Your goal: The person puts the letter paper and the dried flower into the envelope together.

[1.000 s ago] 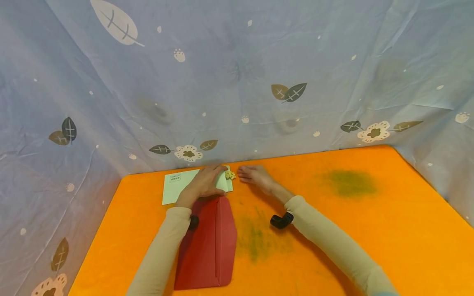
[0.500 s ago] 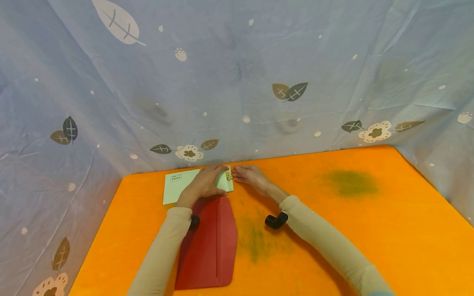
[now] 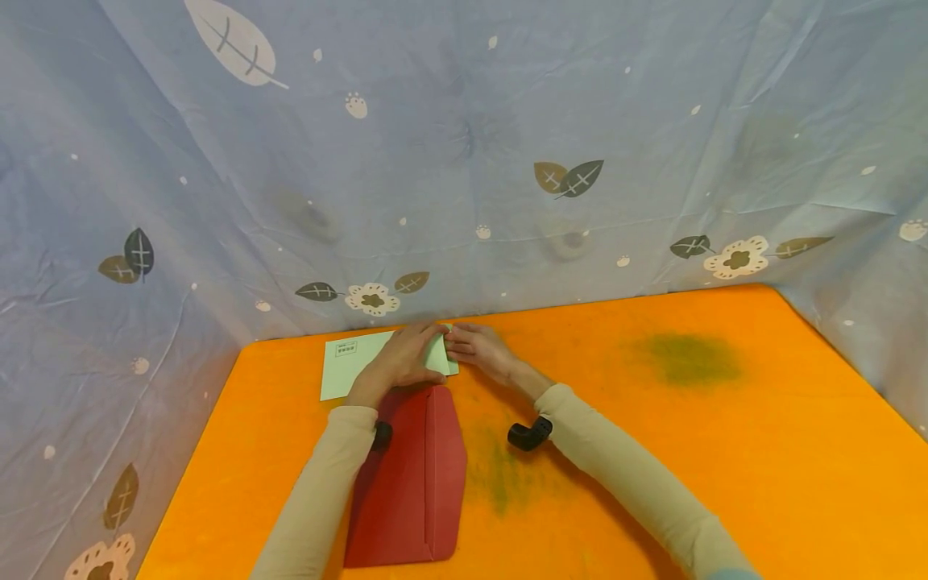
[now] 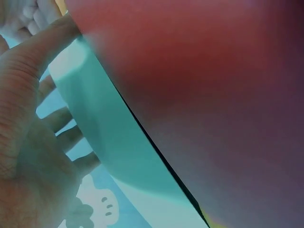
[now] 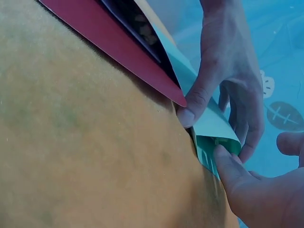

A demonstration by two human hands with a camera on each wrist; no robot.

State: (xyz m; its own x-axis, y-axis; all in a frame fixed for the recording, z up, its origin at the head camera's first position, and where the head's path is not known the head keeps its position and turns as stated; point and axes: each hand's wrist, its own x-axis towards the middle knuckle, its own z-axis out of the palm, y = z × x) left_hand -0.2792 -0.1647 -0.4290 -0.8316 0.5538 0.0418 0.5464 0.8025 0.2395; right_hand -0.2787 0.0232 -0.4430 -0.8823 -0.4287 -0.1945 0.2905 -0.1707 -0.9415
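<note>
A pale green envelope [image 3: 339, 370] with a small printed box lies at the back left of the table. My left hand [image 3: 397, 361] grips it across its width, thumb on the near edge and fingers on the far edge. In the right wrist view the envelope's mouth [image 5: 209, 143] bulges apart. My right hand [image 3: 487, 353] has its extended fingers at that mouth, with the tips just inside. Only a speck of a small yellow bumpy thing [image 5: 220, 141] shows there; the rest is hidden. A red envelope [image 3: 409, 491] lies under my left wrist, its flap to the right.
The orange table [image 3: 616, 499] carries dark green smudges. A grey-blue patterned curtain [image 3: 464, 161] hangs behind and along both sides, close to the green envelope. A black wrist camera [image 3: 531, 433] sits on the right forearm.
My right hand has moved left to the green envelope's mouth, and the yellow bumpy thing has gone inward, out of the head view. The left hand stays on the envelope.
</note>
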